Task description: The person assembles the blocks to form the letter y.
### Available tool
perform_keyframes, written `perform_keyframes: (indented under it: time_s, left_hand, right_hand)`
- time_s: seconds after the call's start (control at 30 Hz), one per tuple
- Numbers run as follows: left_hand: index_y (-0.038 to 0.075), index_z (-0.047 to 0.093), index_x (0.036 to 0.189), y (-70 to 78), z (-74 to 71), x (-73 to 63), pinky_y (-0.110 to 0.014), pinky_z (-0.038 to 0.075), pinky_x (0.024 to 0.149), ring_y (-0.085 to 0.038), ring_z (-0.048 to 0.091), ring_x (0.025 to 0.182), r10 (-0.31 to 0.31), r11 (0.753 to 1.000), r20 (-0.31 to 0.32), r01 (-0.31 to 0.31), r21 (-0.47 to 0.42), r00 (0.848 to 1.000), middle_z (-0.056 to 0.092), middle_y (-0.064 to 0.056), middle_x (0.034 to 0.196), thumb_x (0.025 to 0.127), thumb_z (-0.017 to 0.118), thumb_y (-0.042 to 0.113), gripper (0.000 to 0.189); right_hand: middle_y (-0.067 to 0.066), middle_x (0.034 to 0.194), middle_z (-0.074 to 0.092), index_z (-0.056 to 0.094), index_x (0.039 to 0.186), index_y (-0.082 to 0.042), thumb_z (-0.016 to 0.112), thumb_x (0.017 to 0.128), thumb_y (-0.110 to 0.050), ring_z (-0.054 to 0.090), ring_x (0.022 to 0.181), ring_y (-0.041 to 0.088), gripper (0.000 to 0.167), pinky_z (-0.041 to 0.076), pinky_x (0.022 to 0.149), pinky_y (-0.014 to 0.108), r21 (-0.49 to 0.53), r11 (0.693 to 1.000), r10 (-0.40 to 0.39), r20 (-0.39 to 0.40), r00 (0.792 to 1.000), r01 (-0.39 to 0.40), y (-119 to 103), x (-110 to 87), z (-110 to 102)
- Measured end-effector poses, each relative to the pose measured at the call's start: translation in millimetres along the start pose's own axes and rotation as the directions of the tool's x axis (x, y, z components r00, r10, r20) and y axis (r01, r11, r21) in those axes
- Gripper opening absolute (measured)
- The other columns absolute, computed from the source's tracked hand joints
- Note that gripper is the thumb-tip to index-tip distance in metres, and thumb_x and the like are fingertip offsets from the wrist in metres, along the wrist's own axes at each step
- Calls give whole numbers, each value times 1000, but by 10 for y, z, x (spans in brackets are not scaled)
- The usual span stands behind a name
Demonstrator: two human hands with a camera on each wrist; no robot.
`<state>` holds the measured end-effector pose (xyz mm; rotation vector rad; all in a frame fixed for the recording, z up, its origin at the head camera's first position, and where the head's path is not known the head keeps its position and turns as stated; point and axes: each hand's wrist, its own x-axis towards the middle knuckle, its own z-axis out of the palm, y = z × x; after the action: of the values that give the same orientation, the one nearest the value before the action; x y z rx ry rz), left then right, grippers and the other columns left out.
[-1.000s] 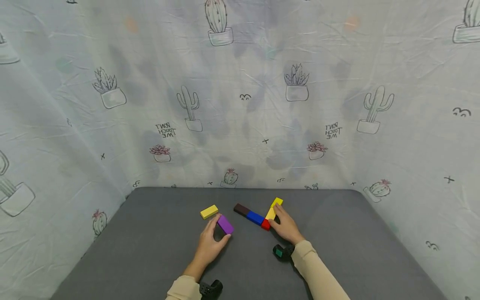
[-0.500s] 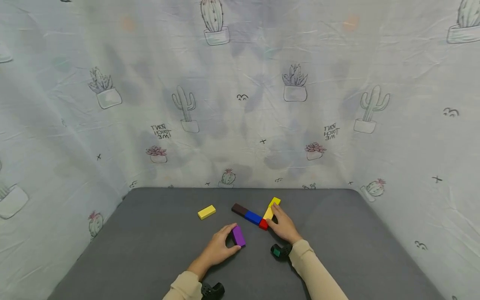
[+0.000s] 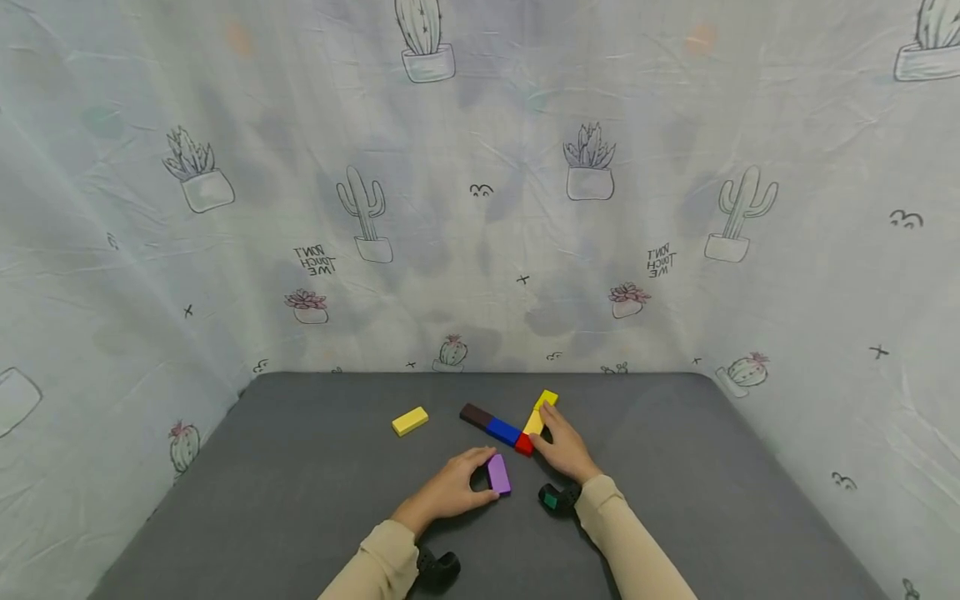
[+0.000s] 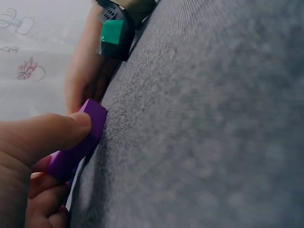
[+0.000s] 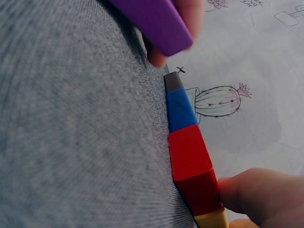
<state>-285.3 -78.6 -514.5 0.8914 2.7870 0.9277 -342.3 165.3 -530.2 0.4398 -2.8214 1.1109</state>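
My left hand (image 3: 453,485) pinches a purple block (image 3: 498,474) between thumb and fingertips. In the left wrist view the purple block (image 4: 78,142) is tilted, its lower edge close over the grey cloth. My right hand (image 3: 567,450) rests beside a bent line of blocks, its fingers along the yellow side. There, a dark brown block (image 3: 476,416), a blue block (image 3: 503,431) and a red block (image 3: 524,445) lie end to end, with two yellow blocks (image 3: 549,397) running away from the red one. In the right wrist view my thumb touches the red block (image 5: 194,171).
A separate yellow block (image 3: 410,422) lies at the far left on the grey tabletop (image 3: 315,467). Black wrist devices (image 3: 438,571) sit at both wrists. A pale cactus-print cloth (image 3: 480,225) hangs behind the table and at its sides.
My left hand has carried the purple block rightward, away from the separate yellow block and closer to the bent line. My right hand has kept its place beside the blocks.
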Motion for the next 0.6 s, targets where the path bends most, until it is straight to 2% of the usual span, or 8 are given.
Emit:
perform_keyframes:
  time_s: [0.17, 0.23, 0.43, 0.6]
  left_hand:
    - [6, 42, 143, 32, -8, 66, -48, 37, 107, -30, 42, 133, 27, 998, 96, -31, 48, 995, 43, -13, 145, 89, 64, 39, 67]
    - [5, 41, 143, 37, -3, 77, -47, 36, 108, -30, 40, 135, 32, 998, 109, -37, 48, 994, 42, -13, 146, 90, 63, 39, 67]
    - [1, 44, 141, -7, 42, 55, -50, 35, 107, -32, 41, 134, 14, 1000, 22, -14, 7, 1000, 43, -17, 145, 89, 65, 37, 67]
    - [-1, 51, 134, -41, 75, 51, -49, 37, 106, -30, 46, 131, 52, 998, -36, -53, -15, 998, 50, -17, 139, 90, 65, 31, 57]
  right_hand:
    - [17, 154, 25, 33, 146, -1, 55, 96, -31, 26, 140, 38, 63, 24, 111, 57, 2, 1000, 10, 1, 1000, -10, -22, -8, -6]
    - [17, 155, 25, 32, 146, -2, 55, 96, -31, 26, 141, 38, 63, 25, 111, 57, -5, 1000, 11, -2, 1000, -11, -22, -8, -2]
    - [17, 155, 25, 32, 147, -1, 54, 96, -32, 26, 141, 38, 63, 24, 111, 57, -9, 1000, 4, -12, 1000, -4, -17, -19, 19]
    - [16, 155, 25, 31, 147, -2, 54, 96, -32, 26, 141, 37, 63, 24, 112, 56, -13, 1000, -1, -12, 1000, 1, -3, -39, 31]
